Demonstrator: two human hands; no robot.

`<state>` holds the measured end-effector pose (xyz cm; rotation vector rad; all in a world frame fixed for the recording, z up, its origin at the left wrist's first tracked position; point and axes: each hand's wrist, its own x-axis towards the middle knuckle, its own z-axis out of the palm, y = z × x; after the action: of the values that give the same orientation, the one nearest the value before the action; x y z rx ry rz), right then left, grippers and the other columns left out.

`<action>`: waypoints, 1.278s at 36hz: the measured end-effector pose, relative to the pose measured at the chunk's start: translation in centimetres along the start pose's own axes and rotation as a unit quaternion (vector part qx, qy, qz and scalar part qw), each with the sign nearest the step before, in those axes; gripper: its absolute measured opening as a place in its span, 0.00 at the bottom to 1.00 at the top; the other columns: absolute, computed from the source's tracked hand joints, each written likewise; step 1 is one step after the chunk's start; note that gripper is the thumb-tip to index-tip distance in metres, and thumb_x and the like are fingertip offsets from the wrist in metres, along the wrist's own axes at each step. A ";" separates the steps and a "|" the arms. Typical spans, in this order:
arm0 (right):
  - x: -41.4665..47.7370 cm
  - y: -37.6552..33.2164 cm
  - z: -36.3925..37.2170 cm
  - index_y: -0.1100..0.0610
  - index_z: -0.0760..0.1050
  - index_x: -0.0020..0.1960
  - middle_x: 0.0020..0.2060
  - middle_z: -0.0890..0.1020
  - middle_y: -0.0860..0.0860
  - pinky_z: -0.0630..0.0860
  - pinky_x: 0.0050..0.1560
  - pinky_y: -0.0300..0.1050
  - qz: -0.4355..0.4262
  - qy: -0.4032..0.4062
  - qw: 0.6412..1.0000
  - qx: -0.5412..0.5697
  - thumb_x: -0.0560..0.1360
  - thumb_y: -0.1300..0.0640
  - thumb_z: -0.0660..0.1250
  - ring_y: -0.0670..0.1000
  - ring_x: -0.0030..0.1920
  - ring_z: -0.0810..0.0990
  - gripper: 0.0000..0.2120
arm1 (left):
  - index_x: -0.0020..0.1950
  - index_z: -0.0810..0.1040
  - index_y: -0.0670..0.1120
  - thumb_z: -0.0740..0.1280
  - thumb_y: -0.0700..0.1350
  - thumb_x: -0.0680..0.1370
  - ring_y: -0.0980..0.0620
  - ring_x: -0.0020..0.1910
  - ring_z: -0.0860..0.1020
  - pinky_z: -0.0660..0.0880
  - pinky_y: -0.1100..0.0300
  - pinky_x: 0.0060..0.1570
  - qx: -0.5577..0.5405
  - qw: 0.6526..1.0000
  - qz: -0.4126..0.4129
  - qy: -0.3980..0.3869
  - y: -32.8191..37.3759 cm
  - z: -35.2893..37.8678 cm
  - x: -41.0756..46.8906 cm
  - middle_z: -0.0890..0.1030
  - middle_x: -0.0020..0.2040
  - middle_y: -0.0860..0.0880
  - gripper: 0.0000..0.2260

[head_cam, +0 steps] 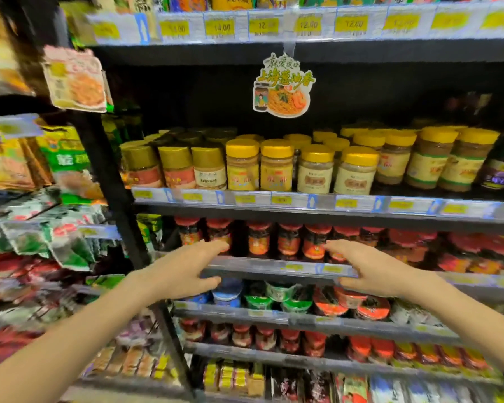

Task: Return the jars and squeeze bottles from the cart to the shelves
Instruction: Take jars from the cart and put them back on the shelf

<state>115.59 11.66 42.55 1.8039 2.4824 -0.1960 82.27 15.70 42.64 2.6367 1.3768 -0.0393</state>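
Both my hands reach toward a store shelf (274, 267) that carries a row of red-lidded jars (288, 242). My left hand (184, 271) hovers at the shelf's front edge near the leftmost jars, fingers spread, holding nothing. My right hand (370, 267) is at the same edge further right, fingers also apart and empty, its fingertips just in front of a red-lidded jar. One shelf up stand yellow-lidded jars (277, 167) and gold-lidded jars (176, 165). No cart is in view.
A paper sign (282, 85) hangs from the top shelf's price rail. Hanging packets (64, 158) fill the rack at left, past a black upright post (111, 181). Tubs with blue, green and red lids (288, 298) sit on the shelf below my hands. Dark bottles (501, 158) stand at far right.
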 end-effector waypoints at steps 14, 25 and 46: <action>13.7 -23.2 0.3 0.50 0.55 0.74 0.72 0.64 0.47 0.68 0.66 0.46 -0.235 -0.058 0.968 -0.061 0.76 0.48 0.63 0.50 0.69 0.67 0.30 | 0.77 0.52 0.52 0.63 0.54 0.77 0.56 0.72 0.63 0.63 0.61 0.68 -0.038 0.970 -0.239 -0.003 -15.3 1.6 -21.0 0.59 0.76 0.54 0.32; 21.1 -49.3 1.7 0.51 0.50 0.76 0.75 0.57 0.48 0.60 0.70 0.42 -0.394 -0.094 0.912 -0.064 0.78 0.49 0.61 0.48 0.73 0.60 0.32 | 0.74 0.61 0.47 0.60 0.57 0.74 0.52 0.67 0.70 0.64 0.65 0.60 -0.040 0.899 -0.436 0.003 -26.1 2.4 -41.6 0.70 0.71 0.48 0.30; 38.7 -83.6 10.6 0.54 0.54 0.75 0.74 0.62 0.51 0.62 0.71 0.47 -0.579 -0.163 0.792 -0.105 0.75 0.50 0.64 0.51 0.73 0.62 0.33 | 0.74 0.61 0.44 0.63 0.52 0.77 0.48 0.69 0.68 0.66 0.58 0.64 -0.116 0.761 -0.638 -0.011 -45.8 11.9 -57.0 0.68 0.72 0.46 0.28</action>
<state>23.89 21.20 32.45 -0.0467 2.7638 -0.2280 12.72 -6.82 30.44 1.0494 2.6107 -0.0553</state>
